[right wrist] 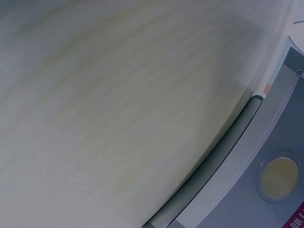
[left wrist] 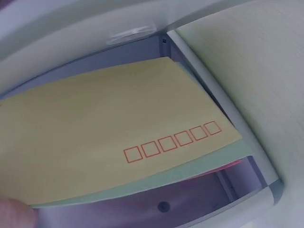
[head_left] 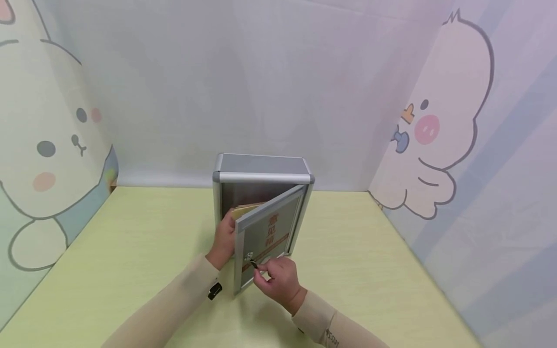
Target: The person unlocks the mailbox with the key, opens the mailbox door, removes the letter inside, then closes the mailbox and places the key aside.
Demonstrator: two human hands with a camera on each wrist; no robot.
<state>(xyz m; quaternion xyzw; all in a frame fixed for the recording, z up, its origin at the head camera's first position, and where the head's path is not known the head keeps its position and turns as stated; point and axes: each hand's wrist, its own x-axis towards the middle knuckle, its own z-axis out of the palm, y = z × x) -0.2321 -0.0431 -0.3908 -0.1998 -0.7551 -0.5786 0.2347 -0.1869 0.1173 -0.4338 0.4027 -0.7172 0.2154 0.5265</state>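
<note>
The right hand pinches a small key between its fingers at the door. Just beyond, the left hand grips envelopes in the box, probably light and bendy, best held by the stack's edge

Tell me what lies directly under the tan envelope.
Under the tan envelope, the left wrist view shows a strip of pale green paper and a thin red edge. The rest of both is covered.

Pale yellow-green table, running right up to a plain greyish back wall! Left wall, a big cartoon rabbit; right wall, a white cartoon bird; soft light throughout.
</note>
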